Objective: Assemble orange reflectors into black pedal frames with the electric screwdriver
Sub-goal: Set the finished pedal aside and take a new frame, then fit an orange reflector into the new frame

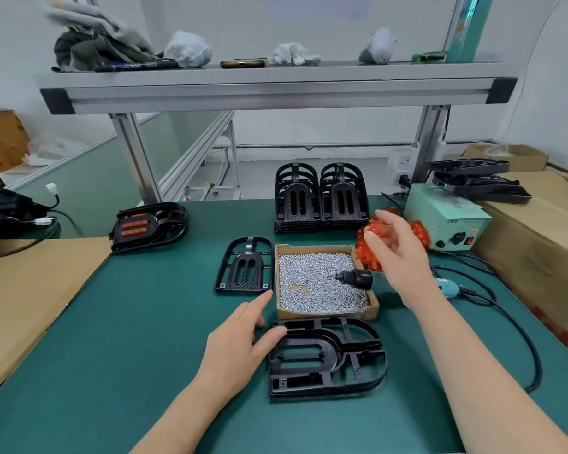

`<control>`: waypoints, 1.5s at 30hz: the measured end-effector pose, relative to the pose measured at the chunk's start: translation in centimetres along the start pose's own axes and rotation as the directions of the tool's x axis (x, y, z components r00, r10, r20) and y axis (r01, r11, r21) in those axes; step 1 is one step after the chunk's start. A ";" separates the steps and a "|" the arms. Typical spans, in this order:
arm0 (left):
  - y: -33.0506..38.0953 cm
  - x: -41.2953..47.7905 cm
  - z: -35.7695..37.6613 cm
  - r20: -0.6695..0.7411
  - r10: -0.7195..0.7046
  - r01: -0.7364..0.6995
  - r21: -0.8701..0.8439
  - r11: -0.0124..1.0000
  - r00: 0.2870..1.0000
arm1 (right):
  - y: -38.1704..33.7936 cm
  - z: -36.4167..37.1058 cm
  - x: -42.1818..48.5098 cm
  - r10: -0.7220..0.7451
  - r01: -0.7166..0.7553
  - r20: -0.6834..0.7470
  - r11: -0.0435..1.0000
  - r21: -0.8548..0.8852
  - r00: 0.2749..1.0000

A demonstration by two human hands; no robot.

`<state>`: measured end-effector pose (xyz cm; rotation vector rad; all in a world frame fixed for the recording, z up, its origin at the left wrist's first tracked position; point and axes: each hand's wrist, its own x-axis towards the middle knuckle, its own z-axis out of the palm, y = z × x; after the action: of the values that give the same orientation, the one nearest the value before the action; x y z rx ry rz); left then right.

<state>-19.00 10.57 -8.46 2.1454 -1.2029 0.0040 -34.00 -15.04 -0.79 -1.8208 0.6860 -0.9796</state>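
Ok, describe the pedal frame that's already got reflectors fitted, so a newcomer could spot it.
Find the green mat and follow it to its far left corner, by the cardboard sheet. The black pedal frame there alone shows orange strips in its centre; the stacked frames and the loose frames by the screw box are plain black.

You work under bright, even, diffuse light; it appears to come from overhead. Shadows on the green counter are soft and short: check under your left hand and beside the near black frame. The screws throw small specular glints. Your right hand and the orange reflectors behind it show slight motion blur. Wide-angle distortion bows the shelf rail and stretches your forearms toward the lower edge. The cloths at upper left are smeared and out of focus. Centre detail is sharp.
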 end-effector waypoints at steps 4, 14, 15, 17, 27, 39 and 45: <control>0.1 0.0 -0.1 -0.008 -0.011 0.011 -0.033 0.999 1.000 | -1.2 1.2 -2.6 0.028 -0.048 0.057 0.922 0.385 0.998; 0.3 -0.3 -0.6 -0.074 0.023 -0.033 -0.137 0.990 0.997 | -1.9 3.3 -7.1 0.086 -0.188 0.204 0.812 0.553 0.975; 0.3 -0.4 -0.6 -0.095 0.027 -0.040 -0.141 0.989 0.995 | -1.7 3.4 -7.3 0.082 -0.188 0.215 0.822 0.538 0.973; 0.4 -0.5 -0.6 -0.134 0.027 -0.047 -0.148 0.988 0.991 | -1.4 3.7 -7.8 0.076 -0.186 0.227 0.836 0.517 0.971; 1.2 -0.6 -0.8 -0.207 0.047 -0.086 -0.185 0.979 0.977 | -1.5 4.8 -9.7 0.083 -0.178 0.265 0.917 0.358 0.961; 1.6 -1.0 -1.3 -0.225 0.205 -0.236 -0.120 0.964 0.953 | -1.4 5.8 -10.5 0.180 -0.311 0.399 0.904 0.293 0.899; 1.6 -1.1 -1.2 -0.218 0.225 -0.257 -0.130 0.958 0.950 | -1.5 6.1 -10.6 0.243 -0.365 0.392 0.890 0.274 0.887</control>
<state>-20.45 11.55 -7.00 1.8034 -1.2932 0.2214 -34.35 -3.25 -4.47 -1.4661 0.5248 -0.5041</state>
